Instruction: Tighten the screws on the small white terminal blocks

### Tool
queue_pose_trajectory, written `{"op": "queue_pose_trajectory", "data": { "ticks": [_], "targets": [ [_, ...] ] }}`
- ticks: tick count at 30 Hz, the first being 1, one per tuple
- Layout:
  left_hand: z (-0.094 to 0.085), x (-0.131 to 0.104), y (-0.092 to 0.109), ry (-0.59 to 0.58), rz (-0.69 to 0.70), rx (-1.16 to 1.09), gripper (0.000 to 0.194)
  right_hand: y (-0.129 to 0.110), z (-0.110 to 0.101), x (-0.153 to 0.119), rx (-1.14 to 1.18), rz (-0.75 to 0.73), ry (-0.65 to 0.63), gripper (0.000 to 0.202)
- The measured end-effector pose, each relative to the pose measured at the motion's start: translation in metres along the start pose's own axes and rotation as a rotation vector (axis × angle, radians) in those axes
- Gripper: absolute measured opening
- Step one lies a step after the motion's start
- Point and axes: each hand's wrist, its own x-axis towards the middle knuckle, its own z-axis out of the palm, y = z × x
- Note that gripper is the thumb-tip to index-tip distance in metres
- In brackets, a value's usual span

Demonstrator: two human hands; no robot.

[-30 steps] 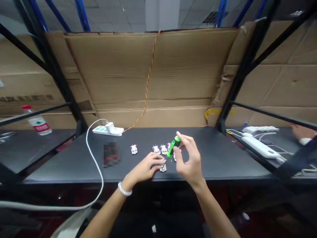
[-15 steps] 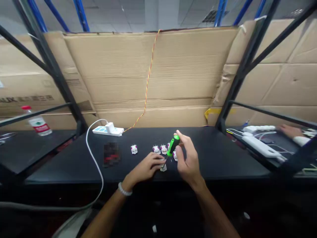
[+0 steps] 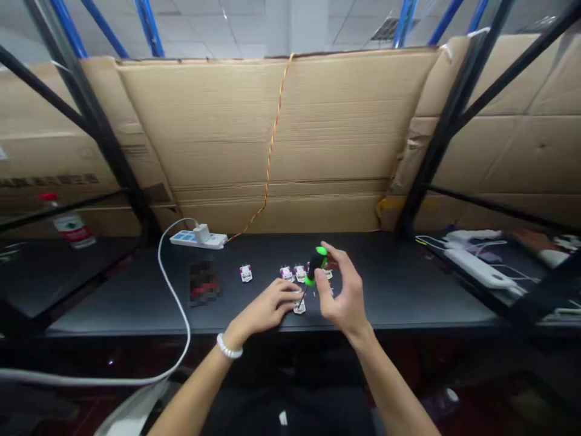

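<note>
A screwdriver (image 3: 316,264) with a black and green handle is held by the thumb and fingers of my right hand (image 3: 342,290). It slants down to the left, and its tip meets a small white part (image 3: 299,307) near the table's front edge. My left hand (image 3: 267,306) lies low on the table, its fingertips holding that part from the left. Behind them stand similar white and purple parts (image 3: 287,274), several in a row and partly covered by my right hand. Another white and purple part (image 3: 246,273) lies apart to the left.
A white power strip (image 3: 200,240) with a plug and white cable (image 3: 175,290) sits at the back left of the black table (image 3: 408,290). A blurred dark object (image 3: 204,283) lies left of my hands. Cardboard (image 3: 218,133) closes the back. A bottle (image 3: 74,227) and another person's hand (image 3: 535,240) are beyond the side posts.
My right thumb and fingers have shifted their grip on the screwdriver handle, and the handle has turned. The screwdriver tip, the part beneath it and my left hand stay in place.
</note>
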Motion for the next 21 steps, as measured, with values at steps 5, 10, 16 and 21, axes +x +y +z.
{"op": "queue_pose_trajectory", "data": {
  "ticks": [5, 10, 16, 21],
  "targets": [
    [-0.0007, 0.001, 0.0015, -0.014, -0.001, 0.012, 0.03, 0.0004, 0.001, 0.0047, -0.054, -0.015, 0.089, 0.049],
    [-0.0016, 0.0006, 0.0029, -0.007, -0.005, 0.022, 0.029, 0.0068, 0.007, -0.0017, 0.051, 0.081, 0.098, 0.051],
    [-0.0024, 0.0008, 0.0037, 0.005, 0.008, 0.026, 0.03, 0.0066, 0.0078, -0.0024, 0.076, 0.062, 0.049, 0.043],
    [-0.0017, 0.001, 0.0033, 0.001, 0.002, 0.044, 0.029, 0.0064, 0.0066, 0.0002, 0.059, 0.051, 0.076, 0.039]
  ]
}}
